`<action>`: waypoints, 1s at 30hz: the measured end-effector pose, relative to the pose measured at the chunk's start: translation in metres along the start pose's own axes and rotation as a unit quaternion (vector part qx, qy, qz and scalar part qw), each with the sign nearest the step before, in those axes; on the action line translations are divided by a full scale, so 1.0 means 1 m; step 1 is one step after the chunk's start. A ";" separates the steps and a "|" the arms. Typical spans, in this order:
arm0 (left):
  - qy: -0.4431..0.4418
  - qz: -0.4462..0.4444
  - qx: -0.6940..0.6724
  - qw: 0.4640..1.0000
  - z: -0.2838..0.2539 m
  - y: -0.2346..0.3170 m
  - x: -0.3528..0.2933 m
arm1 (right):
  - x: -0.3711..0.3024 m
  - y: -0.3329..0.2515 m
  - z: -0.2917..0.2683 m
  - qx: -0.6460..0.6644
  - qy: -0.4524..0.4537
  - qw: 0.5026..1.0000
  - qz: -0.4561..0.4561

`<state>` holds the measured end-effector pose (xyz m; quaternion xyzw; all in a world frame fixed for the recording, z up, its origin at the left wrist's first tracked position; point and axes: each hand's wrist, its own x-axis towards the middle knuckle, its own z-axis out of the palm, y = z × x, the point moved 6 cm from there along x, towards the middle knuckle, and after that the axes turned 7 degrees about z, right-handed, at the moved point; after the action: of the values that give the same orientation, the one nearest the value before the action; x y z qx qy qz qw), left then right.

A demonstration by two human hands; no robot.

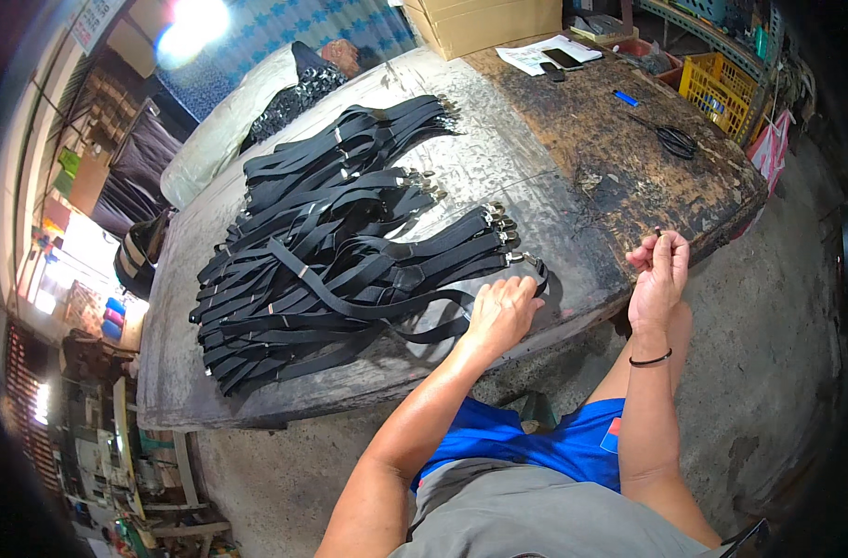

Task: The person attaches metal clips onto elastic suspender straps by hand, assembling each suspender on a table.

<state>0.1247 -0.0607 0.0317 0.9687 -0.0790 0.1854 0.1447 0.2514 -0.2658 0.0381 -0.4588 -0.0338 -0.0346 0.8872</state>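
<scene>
Piles of black elastic suspenders (pixel 303 270) with silvery metal clips (pixel 498 220) spread over the left half of the worktable. My left hand (pixel 503 312) is closed on a black suspender strap (pixel 429 302) at the table's near edge, close to the clips. The strap's looped end curves up beyond my fingers. Off to the right, my right hand (pixel 659 270) is raised by the table edge, its fingertips pinched together. A tiny dark tip (pixel 657 230) shows above them, too small to name.
Black-handled scissors (pixel 675 141) and a blue object (pixel 626 98) lie on the brown worn part of the worktable (pixel 582 223). Farther back are papers (pixel 536 53), a phone (pixel 563 59) and a cardboard box (pixel 484 26). A yellow crate (pixel 717 88) stands past the far right edge.
</scene>
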 end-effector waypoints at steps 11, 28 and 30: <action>-0.073 0.072 -0.228 0.968 -0.037 0.039 0.006 | -0.031 0.045 0.060 -0.033 -0.163 0.974 0.153; -0.050 0.045 -0.205 0.976 -0.045 0.011 0.003 | -0.035 0.043 0.065 -0.088 -0.214 0.965 0.126; -0.103 0.042 -0.145 0.983 -0.033 -0.012 -0.009 | -0.022 0.040 0.061 -0.118 -0.200 0.968 0.097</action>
<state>0.1080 -0.0379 0.0549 0.9471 -0.1605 0.0766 0.2671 0.2318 -0.1925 0.0390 -0.5587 -0.1613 0.1399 0.8014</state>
